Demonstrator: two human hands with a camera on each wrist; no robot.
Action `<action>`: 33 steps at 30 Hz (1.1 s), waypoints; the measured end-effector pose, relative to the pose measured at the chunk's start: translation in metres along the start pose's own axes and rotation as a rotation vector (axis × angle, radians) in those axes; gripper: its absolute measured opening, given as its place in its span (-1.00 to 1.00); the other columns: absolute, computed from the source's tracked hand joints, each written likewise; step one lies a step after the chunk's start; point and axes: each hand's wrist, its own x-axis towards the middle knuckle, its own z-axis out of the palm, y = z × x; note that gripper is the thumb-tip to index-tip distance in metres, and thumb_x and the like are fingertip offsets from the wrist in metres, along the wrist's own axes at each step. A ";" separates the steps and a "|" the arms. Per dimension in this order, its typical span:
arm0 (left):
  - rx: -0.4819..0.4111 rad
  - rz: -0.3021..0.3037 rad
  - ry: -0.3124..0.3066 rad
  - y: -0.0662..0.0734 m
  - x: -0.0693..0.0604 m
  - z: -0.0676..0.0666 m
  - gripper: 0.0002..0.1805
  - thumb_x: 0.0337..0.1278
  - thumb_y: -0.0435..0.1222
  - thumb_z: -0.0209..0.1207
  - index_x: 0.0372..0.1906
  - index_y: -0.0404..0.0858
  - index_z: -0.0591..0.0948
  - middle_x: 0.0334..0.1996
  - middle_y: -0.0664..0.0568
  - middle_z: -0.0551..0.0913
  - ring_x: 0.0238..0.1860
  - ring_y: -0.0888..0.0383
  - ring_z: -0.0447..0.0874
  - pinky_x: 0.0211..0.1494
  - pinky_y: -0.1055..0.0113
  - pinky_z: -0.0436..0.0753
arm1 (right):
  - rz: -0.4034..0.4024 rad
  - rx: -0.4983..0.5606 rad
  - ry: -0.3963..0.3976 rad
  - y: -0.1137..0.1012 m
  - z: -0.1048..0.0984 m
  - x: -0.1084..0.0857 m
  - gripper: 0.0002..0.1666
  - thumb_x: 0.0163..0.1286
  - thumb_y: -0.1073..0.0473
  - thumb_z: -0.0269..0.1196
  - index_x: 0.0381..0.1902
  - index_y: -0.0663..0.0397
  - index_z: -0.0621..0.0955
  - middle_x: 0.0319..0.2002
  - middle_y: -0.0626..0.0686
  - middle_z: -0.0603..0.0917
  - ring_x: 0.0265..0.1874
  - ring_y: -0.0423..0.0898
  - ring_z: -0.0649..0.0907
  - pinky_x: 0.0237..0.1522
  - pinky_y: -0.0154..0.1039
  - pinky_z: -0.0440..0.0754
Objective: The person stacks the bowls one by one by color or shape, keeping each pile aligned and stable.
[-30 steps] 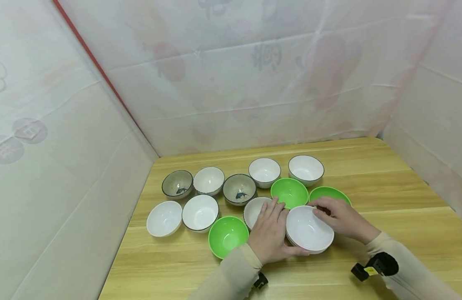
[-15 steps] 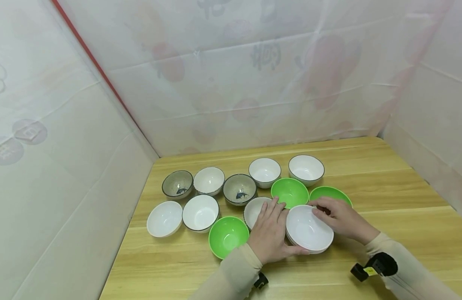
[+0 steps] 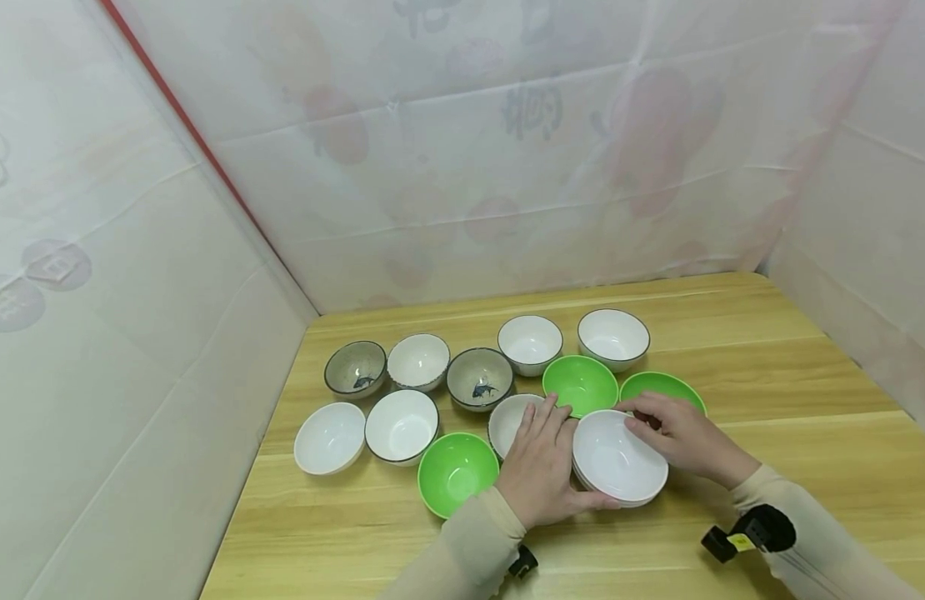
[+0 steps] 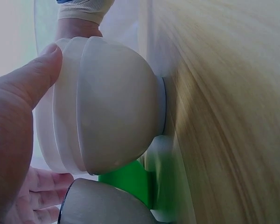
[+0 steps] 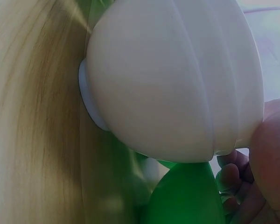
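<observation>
Head view: the stack of white bowls (image 3: 620, 458) stands on the table (image 3: 830, 400) between both hands. Beside its left wall lies the left hand (image 3: 539, 471), fingers long and spread, thumb against the near edge; at its far right the right hand (image 3: 683, 437) pinches the rim, thumb inside. One green bowl (image 3: 580, 383) is just behind the stack, another green bowl (image 3: 661, 383) behind and to its right, so sideways nudges are best avoided.

Left wrist view: three nested edges show, the thumb laid across the upper ones; light, even pressure should keep the stack steady.

Right wrist view: fingertips bend behind the rim; how many bowls they catch I cannot tell, so feel for one edge before separating any.
</observation>
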 end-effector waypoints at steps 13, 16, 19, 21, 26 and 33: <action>0.009 -0.007 -0.035 0.002 -0.001 -0.002 0.24 -0.30 0.61 -0.06 0.30 -0.32 0.36 0.29 -0.10 0.38 0.47 -0.06 0.02 0.45 -0.02 0.08 | 0.009 0.017 -0.006 0.000 -0.001 -0.002 -0.71 0.31 0.26 0.28 0.00 0.00 0.63 -0.39 -0.30 0.48 -0.41 -0.35 0.43 -0.45 -0.36 0.47; -0.005 -0.003 -0.038 0.000 -0.001 -0.006 0.24 -0.28 0.61 -0.07 0.32 -0.31 0.34 0.30 -0.10 0.38 0.48 -0.05 -0.01 0.46 -0.02 0.08 | 0.018 0.027 -0.004 -0.001 -0.004 -0.002 -0.65 0.31 0.22 0.30 0.06 0.05 0.61 -0.31 -0.28 0.54 -0.33 -0.33 0.48 -0.40 -0.32 0.51; -0.027 0.007 -0.027 -0.003 -0.002 -0.015 0.23 -0.28 0.60 -0.04 0.33 -0.29 0.32 0.30 -0.08 0.38 0.46 -0.05 0.04 0.45 -0.02 0.08 | 0.012 0.017 -0.008 -0.003 -0.008 -0.004 -0.51 0.24 0.15 0.37 0.14 0.04 0.57 -0.15 -0.20 0.60 -0.18 -0.29 0.53 -0.27 -0.27 0.56; -0.040 0.015 -0.016 -0.006 -0.003 -0.023 0.23 -0.28 0.59 -0.02 0.35 -0.29 0.31 0.30 -0.08 0.37 0.46 -0.06 0.06 0.46 0.00 0.05 | -0.008 0.018 -0.027 -0.005 -0.011 -0.005 -0.34 0.15 0.09 0.44 0.20 0.05 0.51 0.01 -0.11 0.60 -0.02 -0.21 0.54 -0.09 -0.20 0.55; -0.049 0.018 0.022 -0.023 -0.009 -0.043 0.23 -0.26 0.55 0.05 0.37 -0.31 0.28 0.30 -0.09 0.39 0.44 -0.07 0.10 0.46 0.01 0.02 | -0.048 0.044 -0.108 -0.011 -0.018 -0.010 0.16 -0.16 -0.14 0.57 0.38 0.07 0.33 0.28 0.01 0.41 0.25 -0.08 0.36 0.10 0.05 0.44; -0.042 0.012 0.041 -0.064 -0.022 -0.071 0.17 -0.25 0.46 0.19 0.32 -0.37 0.33 0.25 -0.15 0.41 0.36 -0.12 0.24 0.45 0.01 0.08 | -0.077 0.088 -0.145 -0.016 -0.018 -0.020 0.54 -0.46 -0.29 0.61 0.48 0.06 0.16 0.40 0.07 0.26 0.34 -0.08 0.26 0.20 -0.05 0.40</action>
